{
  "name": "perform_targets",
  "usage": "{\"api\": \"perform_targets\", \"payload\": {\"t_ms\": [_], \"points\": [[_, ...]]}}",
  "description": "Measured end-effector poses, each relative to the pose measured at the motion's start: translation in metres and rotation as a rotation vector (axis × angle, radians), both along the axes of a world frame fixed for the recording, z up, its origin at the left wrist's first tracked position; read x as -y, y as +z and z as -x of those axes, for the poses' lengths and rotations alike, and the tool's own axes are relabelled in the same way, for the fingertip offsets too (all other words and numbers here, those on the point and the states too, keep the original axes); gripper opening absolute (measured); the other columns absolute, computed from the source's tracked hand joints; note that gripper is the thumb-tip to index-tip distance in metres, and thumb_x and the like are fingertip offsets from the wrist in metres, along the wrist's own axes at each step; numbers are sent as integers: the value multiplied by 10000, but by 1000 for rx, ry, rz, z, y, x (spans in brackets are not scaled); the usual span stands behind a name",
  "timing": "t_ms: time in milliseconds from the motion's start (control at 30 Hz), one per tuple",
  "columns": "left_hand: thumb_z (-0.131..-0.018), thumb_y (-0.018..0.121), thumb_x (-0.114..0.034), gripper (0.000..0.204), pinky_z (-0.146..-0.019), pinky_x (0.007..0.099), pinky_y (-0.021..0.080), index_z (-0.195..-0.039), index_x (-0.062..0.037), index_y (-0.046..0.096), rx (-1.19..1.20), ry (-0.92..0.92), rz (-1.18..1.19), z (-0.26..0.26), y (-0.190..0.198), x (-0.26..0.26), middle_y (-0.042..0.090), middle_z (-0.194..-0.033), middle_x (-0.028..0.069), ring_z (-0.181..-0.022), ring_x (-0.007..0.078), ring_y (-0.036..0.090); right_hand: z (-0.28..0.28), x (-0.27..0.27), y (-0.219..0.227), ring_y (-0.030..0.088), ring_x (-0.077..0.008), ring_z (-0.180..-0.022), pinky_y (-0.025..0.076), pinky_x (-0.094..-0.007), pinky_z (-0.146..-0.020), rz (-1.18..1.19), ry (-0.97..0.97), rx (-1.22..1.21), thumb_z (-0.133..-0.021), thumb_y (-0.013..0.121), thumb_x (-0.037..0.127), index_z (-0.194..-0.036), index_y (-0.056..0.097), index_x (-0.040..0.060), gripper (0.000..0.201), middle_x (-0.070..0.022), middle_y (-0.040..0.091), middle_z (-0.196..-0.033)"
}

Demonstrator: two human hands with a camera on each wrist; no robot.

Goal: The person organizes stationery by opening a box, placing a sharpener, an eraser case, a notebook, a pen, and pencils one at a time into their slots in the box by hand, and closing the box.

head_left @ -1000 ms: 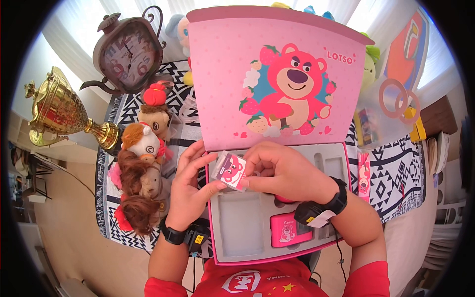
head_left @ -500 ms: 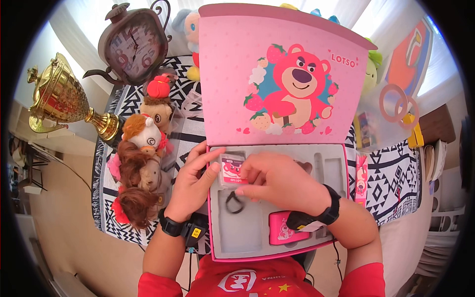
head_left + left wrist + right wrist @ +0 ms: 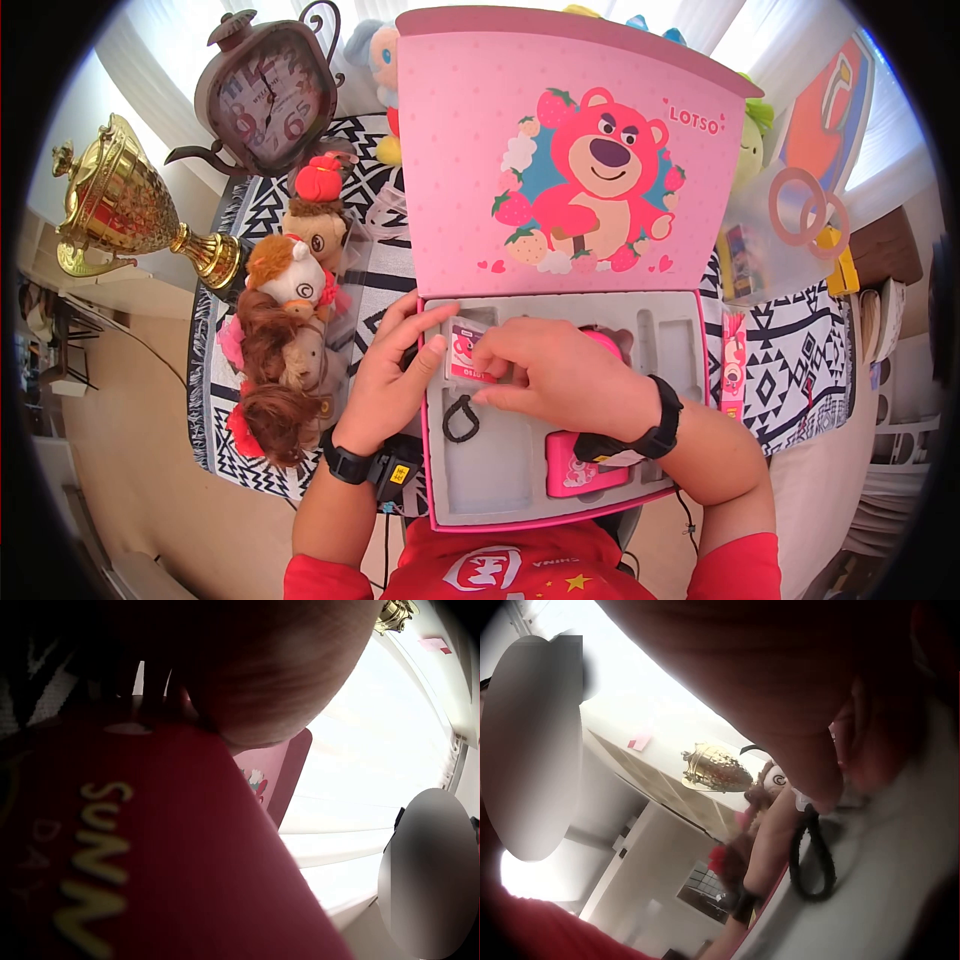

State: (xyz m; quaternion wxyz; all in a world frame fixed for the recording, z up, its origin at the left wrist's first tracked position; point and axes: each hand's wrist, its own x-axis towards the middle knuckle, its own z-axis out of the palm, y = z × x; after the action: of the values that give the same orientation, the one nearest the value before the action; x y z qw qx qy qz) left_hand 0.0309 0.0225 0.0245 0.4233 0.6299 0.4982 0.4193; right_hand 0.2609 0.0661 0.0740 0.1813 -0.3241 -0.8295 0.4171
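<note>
A pink gift box [image 3: 436,480] with a grey moulded tray [image 3: 487,508] inside lies open. In the tray's upper left corner is a small clear case [image 3: 464,352] with a pink bear print. My right hand [image 3: 570,382] pinches the case at its right side with curled fingers, partly hiding it. Below these fingers a black cord loop [image 3: 461,418] lies over the large left recess, also seen as a loop [image 3: 811,862] in the right wrist view. My left hand [image 3: 398,378] rests at the box's left edge, its fingers loosely extended beside the case.
The raised lid [image 3: 470,130] stands behind the tray. A pink bear-printed item [image 3: 575,475] sits in the lower right recess. Dolls [image 3: 290,350], a golden trophy [image 3: 125,200] and a teapot-shaped clock [image 3: 265,100] stand left; a clear bag [image 3: 765,225] is right.
The case has come down from between both hands into the tray's upper left corner. My left hand has let go of it. The black loop has come into view below the right fingers.
</note>
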Motion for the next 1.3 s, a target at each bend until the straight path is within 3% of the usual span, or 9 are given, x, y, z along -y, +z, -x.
{"api": "perform_targets", "payload": {"t_ms": [233, 467, 533, 733, 933, 1167, 1233, 1300], "points": [[-1038, 596, -201, 355, -1141, 368, 353, -1362, -60, 631, 8, -11, 19, 0, 1, 1, 495, -1450, 139, -1371, 263, 468, 3, 4, -2, 630, -199, -749, 530, -338, -690, -23, 22, 45, -816, 779, 59, -1053, 631, 103, 283, -71, 566, -1077], [-1039, 595, -218, 397, -1160, 374, 332, -1401, -55, 593, -6, -8, 26, 2, 1, 2, 477, -1473, 148, -1400, 272, 442, 2, 2, 1, 653, -220, -823, 541, -354, -716, -137, 40, -39, -794, 728, -11, -1072, 656, 98, 307, -57, 579, -1105], [-1035, 601, -216, 404, -1163, 377, 329, -1406, -56, 587, 1, -8, 39, 2, 1, 2, 474, -1477, 149, -1406, 274, 438, -1, -1, 8, 661, -313, -909, 549, -425, -776, -87, 85, 2, -818, 687, -13, -1095, 650, 99, 301, -87, 576, -1110], [-1016, 626, -194, 396, -1167, 382, 324, -1387, -60, 591, -35, -10, 16, 0, 3, 2, 473, -1476, 152, -1414, 279, 428, -2, -7, -6, 654, -265, -935, 548, -375, -770, -228, 110, -130, -787, 725, -38, -1056, 709, 86, 296, -63, 626, -1080], [-957, 653, -77, 394, -1170, 394, 322, -1349, -73, 603, -44, -43, 24, 0, 4, 1, 446, -1491, 146, -1423, 295, 415, -4, -9, -8, 650, -281, -952, 548, -380, -792, -135, 105, -123, -771, 721, -53, -1052, 704, 61, 303, -75, 636, -1080], [-864, 721, -39, 583, -1186, 399, 299, -1410, -87, 520, -55, -35, 36, 0, 3, 5, 384, -1524, 172, -1449, 300, 378, -5, -8, -4, 649, -291, -962, 551, -387, -806, -138, 94, -69, -743, 717, -56, -1013, 713, 47, 289, -82, 652, -1078], [-859, 724, -36, 606, -1188, 396, 294, -1421, -82, 502, -38, -30, 53, -1, 3, 5, 383, -1523, 176, -1453, 298, 373, -5, -8, -11, 646, -281, -956, 542, -395, -818, -281, 125, -115, -767, 732, -17, -972, 722, 42, 214, -76, 669, -1108], [-847, 715, -19, 622, -1190, 390, 291, -1425, -70, 491, -26, -21, 32, -4, 5, 4, 398, -1508, 177, -1449, 305, 377, -6, -9, -14, 642, -279, -962, 534, -398, -841, -282, 140, -103, -786, 736, 11, -962, 727, 47, 180, -74, 675, -1120]]}}
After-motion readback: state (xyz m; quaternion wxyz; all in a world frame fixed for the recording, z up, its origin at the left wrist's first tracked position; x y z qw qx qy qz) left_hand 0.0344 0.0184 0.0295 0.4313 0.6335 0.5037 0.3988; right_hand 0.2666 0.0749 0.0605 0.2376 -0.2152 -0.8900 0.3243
